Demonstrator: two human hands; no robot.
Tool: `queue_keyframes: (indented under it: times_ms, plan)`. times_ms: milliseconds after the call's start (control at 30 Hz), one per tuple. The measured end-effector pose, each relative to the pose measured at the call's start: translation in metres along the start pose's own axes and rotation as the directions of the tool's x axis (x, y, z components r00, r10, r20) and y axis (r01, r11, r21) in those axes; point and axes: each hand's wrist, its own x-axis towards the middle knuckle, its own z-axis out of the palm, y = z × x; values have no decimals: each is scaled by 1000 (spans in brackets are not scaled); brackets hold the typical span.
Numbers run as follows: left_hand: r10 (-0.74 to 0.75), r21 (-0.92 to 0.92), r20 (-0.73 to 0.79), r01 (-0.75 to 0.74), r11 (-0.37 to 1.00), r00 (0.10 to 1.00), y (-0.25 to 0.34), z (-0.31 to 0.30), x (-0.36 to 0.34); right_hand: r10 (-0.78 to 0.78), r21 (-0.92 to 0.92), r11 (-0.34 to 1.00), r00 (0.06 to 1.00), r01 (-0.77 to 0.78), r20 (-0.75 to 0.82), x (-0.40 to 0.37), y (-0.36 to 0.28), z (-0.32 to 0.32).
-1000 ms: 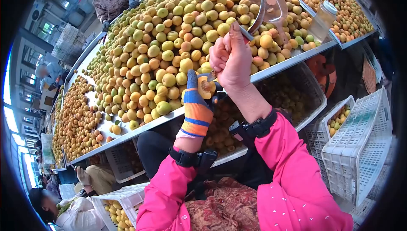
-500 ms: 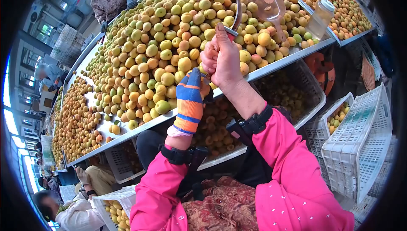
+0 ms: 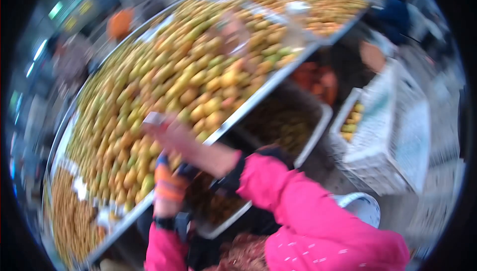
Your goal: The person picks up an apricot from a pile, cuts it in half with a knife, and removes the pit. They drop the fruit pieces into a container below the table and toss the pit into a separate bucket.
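Note:
The view is smeared by motion. My left hand [image 3: 169,184], in an orange and blue striped glove, is at the front edge of the table [image 3: 268,89], close below my right hand; its fingers are blurred. My bare right hand [image 3: 175,137] is over the yellow and green fruit [image 3: 144,92], closed around a tool [image 3: 155,119] whose pale end shows past the fingers. The tool's blade cannot be made out. Whether either hand holds a fruit is hidden by the blur.
A clear scoop [image 3: 233,35] and a white-capped bottle [image 3: 298,17] are on the table. Below are a crate of fruit [image 3: 320,127] and an orange object [image 3: 318,82]. White crates [image 3: 382,136] and a white bucket [image 3: 365,209] are at the right. A person [image 3: 72,62] is far left.
The whole view has swung and tilted, so the table now slants more steeply. Both hands appear lower and further left, and a bucket has come into view at lower right.

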Motion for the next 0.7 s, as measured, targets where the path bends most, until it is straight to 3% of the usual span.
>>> queue_keyframes:
  times_ms: [33, 67, 100, 267, 333, 367, 400, 500, 533, 567, 600, 667, 700]
  plan:
    - [299, 462, 75, -299, 835, 951, -6, -4, 4, 115, -50, 992, 993, -117, -29, -4, -12, -2]
    - [318, 461, 154, -352, 815, 936, 0, -7, 19, 172, 156, 976, 979, -155, -105, -3, 2, -3]
    - [263, 461, 225, -341, 819, 938, 0, -4, 25, 188, 192, 970, 965, -152, -184, -6, -17, -3]
    - [291, 358, 85, -302, 883, 953, 1, 9, 39, 330, 365, 907, 892, -209, -309, -4, -30, -6]
    - [300, 319, -5, -283, 904, 954, 0, 13, 41, 323, 390, 901, 893, -190, -312, -4, -31, -10]
    - [295, 300, -47, -268, 916, 954, -1, 16, 41, 299, 306, 931, 896, -198, -328, -2, -32, -10]
    - [279, 322, 48, -280, 905, 959, -3, 17, 37, 286, 292, 935, 914, -201, -287, -1, -32, -11]
    - [250, 299, 15, -243, 923, 968, -6, 8, 44, 241, 265, 949, 937, -172, -255, -2, -45, -11]
    - [394, 645, 190, -417, 640, 899, -3, -19, 54, 237, 265, 950, 936, -166, -261, -1, -44, -12]
    - [433, 821, 407, -530, 213, 804, -1, -35, 61, 212, 265, 952, 953, -151, -217, -1, -43, -13]
    - [425, 818, 412, -532, 217, 806, 1, -36, 62, 184, 262, 956, 967, -135, -175, 1, -41, -15]
    - [197, 637, 349, -387, 667, 916, 6, -35, 60, 120, 248, 965, 981, -80, -151, 7, -28, -15]
    - [12, -81, 163, 1, 997, 987, 9, -31, 63, 126, 256, 962, 987, -98, -97, 6, -28, -19]
